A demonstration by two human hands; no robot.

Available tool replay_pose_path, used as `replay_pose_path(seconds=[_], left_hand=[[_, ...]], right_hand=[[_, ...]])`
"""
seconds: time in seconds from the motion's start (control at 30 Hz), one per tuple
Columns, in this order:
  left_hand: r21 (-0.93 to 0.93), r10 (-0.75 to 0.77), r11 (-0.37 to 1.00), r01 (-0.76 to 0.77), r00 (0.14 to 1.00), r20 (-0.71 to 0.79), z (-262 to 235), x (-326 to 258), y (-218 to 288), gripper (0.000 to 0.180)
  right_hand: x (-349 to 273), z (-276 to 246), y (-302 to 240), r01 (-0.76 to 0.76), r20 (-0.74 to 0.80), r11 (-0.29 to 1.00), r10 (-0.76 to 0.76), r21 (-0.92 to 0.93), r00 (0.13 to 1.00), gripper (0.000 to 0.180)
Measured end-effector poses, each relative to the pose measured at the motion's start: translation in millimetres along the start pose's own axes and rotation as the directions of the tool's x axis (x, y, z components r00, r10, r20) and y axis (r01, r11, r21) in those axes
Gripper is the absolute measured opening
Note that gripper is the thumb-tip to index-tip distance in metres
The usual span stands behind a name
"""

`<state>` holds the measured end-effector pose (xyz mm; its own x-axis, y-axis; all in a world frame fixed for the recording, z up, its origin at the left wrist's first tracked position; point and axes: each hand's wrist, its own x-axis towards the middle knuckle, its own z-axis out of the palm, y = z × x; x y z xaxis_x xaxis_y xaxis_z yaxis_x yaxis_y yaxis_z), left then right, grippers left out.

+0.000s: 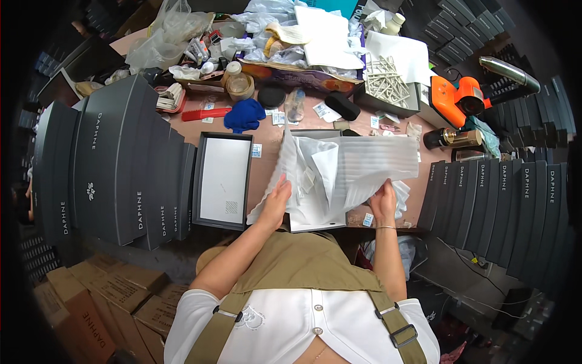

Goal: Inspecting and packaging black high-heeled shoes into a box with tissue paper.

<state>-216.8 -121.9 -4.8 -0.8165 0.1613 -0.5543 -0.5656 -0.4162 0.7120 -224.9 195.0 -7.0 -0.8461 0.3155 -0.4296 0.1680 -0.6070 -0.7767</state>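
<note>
My left hand (277, 195) presses flat on white tissue paper (330, 176) that spreads over an open dark box (315, 225) at the table's near edge. My right hand (384, 200) pinches the right side of the same paper, which is folded and lifted toward the back. To the left of my left hand lies an open dark box lid (222, 180) with a white inside.
Stacks of dark flat boxes stand at the left (115, 164) and at the right (503, 206). The back of the table holds a blue cloth (244, 115), a red comb (205, 113), a tape roll (240, 87), an orange tool (458, 100) and a tray of white pieces (385, 82). Brown cartons (103, 303) sit on the floor.
</note>
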Motion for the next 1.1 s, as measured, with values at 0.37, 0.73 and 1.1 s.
replay_pose_path(seconds=[0.37, 0.73, 1.1], left_hand=[[0.875, 0.386, 0.457, -0.16, 0.922, -0.034, -19, 41, -32, 0.05], [0.694, 0.208, 0.701, -0.164, 0.978, 0.021, 1, -2, 36, 0.04], [0.336, 0.248, 0.925, -0.178, 0.952, -0.179, -50, 43, -20, 0.06]], right_hand=[[-81, 121, -9, 0.198, 0.416, 0.483, 0.399, -0.853, 0.817, 0.046], [-14, 26, -5, -0.131, 0.062, 0.713, 0.239, -0.689, 0.969, 0.053], [96, -29, 134, 0.226, 0.374, 0.539, 0.182, -0.812, 0.909, 0.039]])
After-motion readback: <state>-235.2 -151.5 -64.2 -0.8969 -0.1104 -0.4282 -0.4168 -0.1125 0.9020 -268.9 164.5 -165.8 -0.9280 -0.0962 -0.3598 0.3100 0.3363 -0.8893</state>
